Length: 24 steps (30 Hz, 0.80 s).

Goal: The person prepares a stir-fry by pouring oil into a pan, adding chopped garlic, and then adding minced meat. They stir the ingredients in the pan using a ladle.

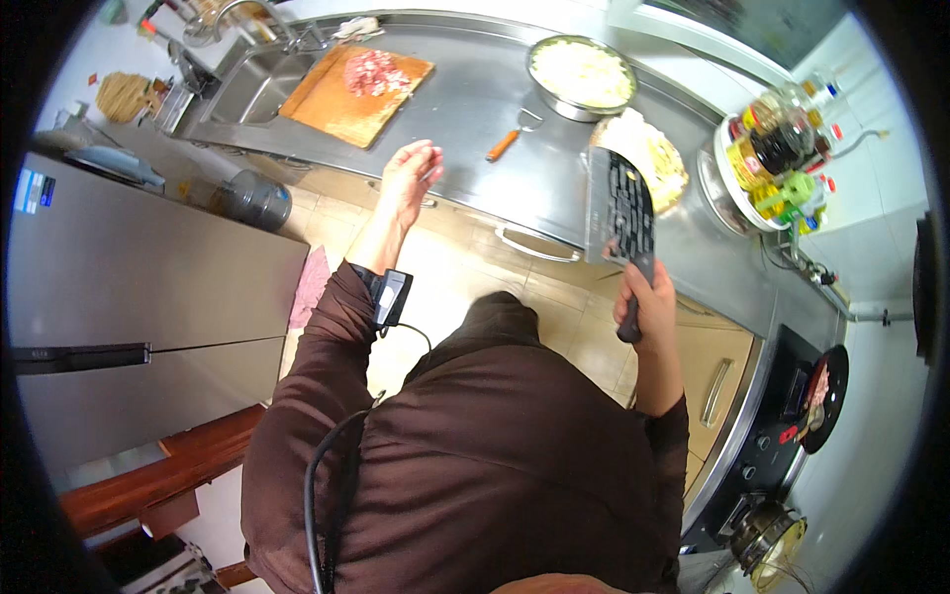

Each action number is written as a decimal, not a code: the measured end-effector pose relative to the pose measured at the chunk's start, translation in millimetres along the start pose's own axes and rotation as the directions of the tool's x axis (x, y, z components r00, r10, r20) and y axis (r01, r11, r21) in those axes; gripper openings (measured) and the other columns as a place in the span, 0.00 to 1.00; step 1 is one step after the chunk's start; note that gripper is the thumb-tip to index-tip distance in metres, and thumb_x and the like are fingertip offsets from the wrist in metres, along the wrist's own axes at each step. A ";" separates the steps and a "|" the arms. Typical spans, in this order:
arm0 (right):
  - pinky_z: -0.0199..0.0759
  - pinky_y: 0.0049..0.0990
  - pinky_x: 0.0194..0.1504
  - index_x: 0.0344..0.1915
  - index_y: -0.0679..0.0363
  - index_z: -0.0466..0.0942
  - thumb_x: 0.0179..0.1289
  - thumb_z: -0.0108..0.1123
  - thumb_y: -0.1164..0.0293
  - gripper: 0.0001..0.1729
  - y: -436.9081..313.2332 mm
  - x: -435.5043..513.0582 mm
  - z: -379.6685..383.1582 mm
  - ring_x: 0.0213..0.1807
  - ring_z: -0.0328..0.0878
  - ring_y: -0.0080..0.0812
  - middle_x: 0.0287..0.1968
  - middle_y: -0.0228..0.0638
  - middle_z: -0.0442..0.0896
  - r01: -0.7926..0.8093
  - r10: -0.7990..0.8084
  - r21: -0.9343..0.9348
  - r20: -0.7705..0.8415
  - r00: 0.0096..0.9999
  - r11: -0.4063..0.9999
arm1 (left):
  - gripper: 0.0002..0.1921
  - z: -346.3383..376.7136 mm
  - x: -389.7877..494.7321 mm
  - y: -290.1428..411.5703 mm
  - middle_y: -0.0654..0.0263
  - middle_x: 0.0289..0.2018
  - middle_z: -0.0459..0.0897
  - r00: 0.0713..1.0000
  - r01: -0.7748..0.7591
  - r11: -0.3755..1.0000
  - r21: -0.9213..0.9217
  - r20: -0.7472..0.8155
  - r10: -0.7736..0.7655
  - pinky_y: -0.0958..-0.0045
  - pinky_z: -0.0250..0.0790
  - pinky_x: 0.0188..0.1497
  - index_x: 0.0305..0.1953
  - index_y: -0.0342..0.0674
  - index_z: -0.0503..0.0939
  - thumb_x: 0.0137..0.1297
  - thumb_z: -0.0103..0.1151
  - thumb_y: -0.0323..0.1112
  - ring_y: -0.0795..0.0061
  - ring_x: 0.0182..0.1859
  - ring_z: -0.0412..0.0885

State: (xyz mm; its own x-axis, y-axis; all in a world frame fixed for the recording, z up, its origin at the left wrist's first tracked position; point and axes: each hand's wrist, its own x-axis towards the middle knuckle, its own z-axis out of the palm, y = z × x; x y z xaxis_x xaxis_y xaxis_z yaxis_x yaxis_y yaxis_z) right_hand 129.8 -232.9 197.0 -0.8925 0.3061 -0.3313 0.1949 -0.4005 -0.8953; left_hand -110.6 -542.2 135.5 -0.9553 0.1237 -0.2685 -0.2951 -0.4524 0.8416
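Note:
My right hand [647, 297] grips the dark handle of a broad cleaver [623, 208], its blade pointing away from me over the counter's front edge. My left hand [410, 178] is raised near the counter edge with its fingers loosely curled and holds nothing. Beyond it, a wooden cutting board [349, 115] bears a heap of chopped raw meat [375, 73]. An orange-handled peeler [505, 145] lies on the steel counter. Behind it stands a round metal bowl [582, 110] of chopped pale-green vegetable. Pale leafy pieces [653, 160] lie just past the cleaver.
A sink [256, 85] adjoins the board at the left. On the right, a round white rack [731, 171] holds several bottles. Farther right, a frying pan [831, 397] with food is on the black stove [779, 386]. A refrigerator [148, 260] stands at the left.

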 end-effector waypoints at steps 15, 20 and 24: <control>0.63 0.27 0.11 0.43 0.66 0.64 0.62 0.61 0.72 0.16 138.0 322.6 334.7 0.11 0.69 0.25 0.20 0.33 0.71 0.069 -0.088 -0.177 -0.102 0.991 0.982 | 0.40 -215.5 319.5 120.8 0.47 0.60 0.69 0.877 -0.316 0.544 0.778 0.020 0.481 0.63 0.58 0.67 0.63 0.32 0.63 0.55 0.70 0.46 0.55 0.64 0.66; 0.63 0.29 0.11 0.38 0.64 0.63 0.61 0.60 0.73 0.15 168.4 390.1 391.8 0.11 0.70 0.27 0.21 0.34 0.72 -0.004 -0.061 -0.265 -0.239 0.969 0.964 | 0.48 -228.2 423.3 127.3 0.47 0.67 0.59 0.906 -0.319 0.392 0.863 0.157 0.392 0.63 0.54 0.69 0.66 0.37 0.62 0.48 0.71 0.56 0.55 0.69 0.58; 0.63 0.27 0.11 0.37 0.62 0.62 0.62 0.58 0.75 0.12 171.9 411.7 416.4 0.11 0.70 0.26 0.22 0.35 0.73 -0.012 -0.069 -0.272 -0.285 0.956 0.962 | 0.47 -210.9 462.1 122.2 0.48 0.67 0.60 0.897 -0.416 0.319 0.852 0.326 0.298 0.61 0.53 0.70 0.66 0.43 0.64 0.48 0.68 0.61 0.52 0.69 0.58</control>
State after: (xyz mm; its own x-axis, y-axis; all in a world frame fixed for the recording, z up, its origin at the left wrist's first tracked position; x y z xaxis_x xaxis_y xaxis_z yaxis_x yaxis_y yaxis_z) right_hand -373.4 -535.3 30.7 -0.7504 0.5666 -0.3403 0.3090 -0.1545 -0.9384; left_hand -584.5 -726.6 15.3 -0.9506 0.2642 0.1630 0.2883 0.5563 0.7794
